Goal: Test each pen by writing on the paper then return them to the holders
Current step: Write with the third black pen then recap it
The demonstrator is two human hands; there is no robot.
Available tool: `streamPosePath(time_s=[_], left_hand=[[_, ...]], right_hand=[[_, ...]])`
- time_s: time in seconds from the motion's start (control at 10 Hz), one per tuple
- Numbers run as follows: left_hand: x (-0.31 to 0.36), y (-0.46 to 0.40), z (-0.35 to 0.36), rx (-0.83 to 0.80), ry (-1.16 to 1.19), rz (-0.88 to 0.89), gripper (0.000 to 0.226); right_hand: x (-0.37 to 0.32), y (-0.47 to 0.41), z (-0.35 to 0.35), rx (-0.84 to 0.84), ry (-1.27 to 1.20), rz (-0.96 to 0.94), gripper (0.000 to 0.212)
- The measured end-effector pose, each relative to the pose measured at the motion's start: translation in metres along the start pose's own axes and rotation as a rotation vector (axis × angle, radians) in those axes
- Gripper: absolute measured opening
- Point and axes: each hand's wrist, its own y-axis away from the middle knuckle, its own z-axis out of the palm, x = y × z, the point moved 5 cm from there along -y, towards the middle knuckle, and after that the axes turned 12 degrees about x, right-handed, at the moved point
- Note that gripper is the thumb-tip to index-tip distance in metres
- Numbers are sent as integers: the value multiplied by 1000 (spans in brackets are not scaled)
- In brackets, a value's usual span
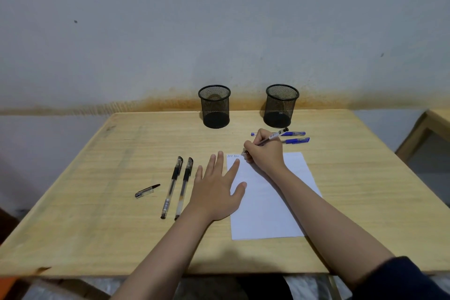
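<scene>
My right hand (pixel 264 153) grips a black pen (pixel 275 136) with its tip on the top left of the white paper (pixel 270 204), beside a few written marks. My left hand (pixel 218 189) lies flat with spread fingers, pressing the paper's left edge. Two capped black pens (pixel 173 185) (pixel 183 187) lie side by side left of that hand. A loose black pen cap (pixel 146 191) rests further left. Two blue pens (pixel 293 133) (pixel 297 140) lie behind my right hand. Two black mesh holders (pixel 214 106) (pixel 281 105) stand at the back with no pens inside.
The wooden table (pixel 97 226) ends at a grey wall behind the holders. Another wooden piece of furniture (pixel 423 134) stands to the right. The table's front edge is close to my body.
</scene>
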Motion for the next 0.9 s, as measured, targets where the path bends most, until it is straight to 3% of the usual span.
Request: streamPosePath(time_s=[0.9], left_hand=[[-1, -1, -1, 16, 38, -28, 62]], right_hand=[[3, -2, 4, 7, 16, 23, 24]])
